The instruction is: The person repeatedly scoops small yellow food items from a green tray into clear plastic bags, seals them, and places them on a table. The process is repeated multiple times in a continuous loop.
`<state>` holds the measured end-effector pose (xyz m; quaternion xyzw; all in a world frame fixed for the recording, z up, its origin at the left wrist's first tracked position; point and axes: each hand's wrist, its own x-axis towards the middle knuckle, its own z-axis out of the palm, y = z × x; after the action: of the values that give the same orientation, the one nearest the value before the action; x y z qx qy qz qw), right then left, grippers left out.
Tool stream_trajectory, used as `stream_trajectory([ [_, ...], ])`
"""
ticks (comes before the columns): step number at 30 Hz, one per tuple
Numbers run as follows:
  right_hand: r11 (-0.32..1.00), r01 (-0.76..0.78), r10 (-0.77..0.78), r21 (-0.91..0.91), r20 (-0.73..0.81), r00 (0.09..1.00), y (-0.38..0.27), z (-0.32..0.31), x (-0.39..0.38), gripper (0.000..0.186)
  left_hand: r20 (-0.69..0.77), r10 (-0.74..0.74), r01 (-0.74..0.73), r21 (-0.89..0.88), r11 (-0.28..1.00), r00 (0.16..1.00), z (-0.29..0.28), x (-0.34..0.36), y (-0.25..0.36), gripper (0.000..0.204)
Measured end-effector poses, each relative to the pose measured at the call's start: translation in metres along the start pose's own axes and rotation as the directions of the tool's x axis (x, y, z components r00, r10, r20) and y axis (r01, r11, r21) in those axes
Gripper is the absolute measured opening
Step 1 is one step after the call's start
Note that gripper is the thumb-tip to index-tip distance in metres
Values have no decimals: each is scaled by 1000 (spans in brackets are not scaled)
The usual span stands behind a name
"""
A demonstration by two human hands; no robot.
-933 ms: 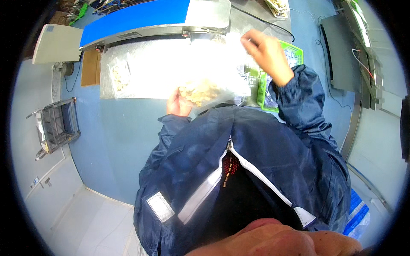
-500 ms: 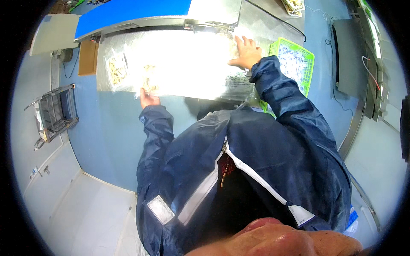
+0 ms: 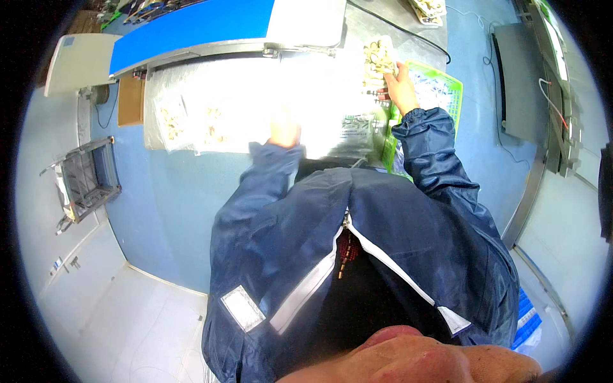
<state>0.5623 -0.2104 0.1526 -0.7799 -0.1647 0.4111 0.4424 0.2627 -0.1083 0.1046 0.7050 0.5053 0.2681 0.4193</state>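
My right hand (image 3: 402, 92) grips the near edge of a clear pack of small yellowish pieces (image 3: 379, 59), at the right end of the brightly lit work surface. My left hand (image 3: 285, 129) is over the middle of that surface's front edge; motion and glare smear its fingers, so I cannot tell whether it holds anything. To its left lie two more clear packs of yellowish pieces, the outer pack (image 3: 171, 121) and the inner pack (image 3: 214, 125). A clear plastic bag with dark print (image 3: 355, 127) rests between my hands, nearer the right one.
A green basket (image 3: 460, 96) of small whitish packets stands at the right, partly behind my right arm. Along the far side runs a machine with a blue top (image 3: 191, 30). A cardboard box (image 3: 131, 102) is at the left, and a metal frame (image 3: 86, 179) stands on the floor.
My left hand has left the inner pack and moved right along the front edge. My right hand has moved right and taken hold of a pack of yellowish pieces.
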Motion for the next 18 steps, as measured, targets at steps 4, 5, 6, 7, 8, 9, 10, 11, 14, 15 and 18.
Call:
stream_trajectory([
  [4,828,166,-280,-535,-138,950,-25,-14,-18,49,249,501,-558,422,714,829,65,22,29,48],
  [5,723,205,-373,-660,-122,920,-29,-15,-30,50,270,450,-525,463,714,851,70,28,31,47],
  [6,600,235,-459,-765,-88,884,-30,-20,-38,51,316,356,-472,486,736,880,74,35,30,43],
  [7,577,254,-494,-776,-83,866,-30,-23,-47,50,362,253,-419,516,747,897,70,42,27,38],
  [8,589,245,-482,-770,-92,871,-31,-27,-52,49,405,131,-354,548,758,905,64,46,24,34],
  [9,588,281,-512,-758,-80,855,-31,-31,-56,49,384,155,-369,582,724,910,56,46,23,23],
  [10,550,373,-617,-747,-63,784,-31,-32,-58,48,327,252,-397,528,751,911,50,47,24,22],
  [11,703,338,-449,-626,-22,893,-30,-31,-57,43,297,283,-400,490,775,912,43,46,27,21],
  [14,958,165,-121,-237,188,975,-24,-12,-55,35,168,444,-470,441,764,880,23,21,51,22],
  [15,973,181,-127,-143,325,937,-19,-1,-57,34,205,442,-486,432,760,873,16,9,61,24],
  [18,993,108,-117,45,444,888,0,36,-73,35,283,406,-494,458,739,869,2,-30,90,29],
])
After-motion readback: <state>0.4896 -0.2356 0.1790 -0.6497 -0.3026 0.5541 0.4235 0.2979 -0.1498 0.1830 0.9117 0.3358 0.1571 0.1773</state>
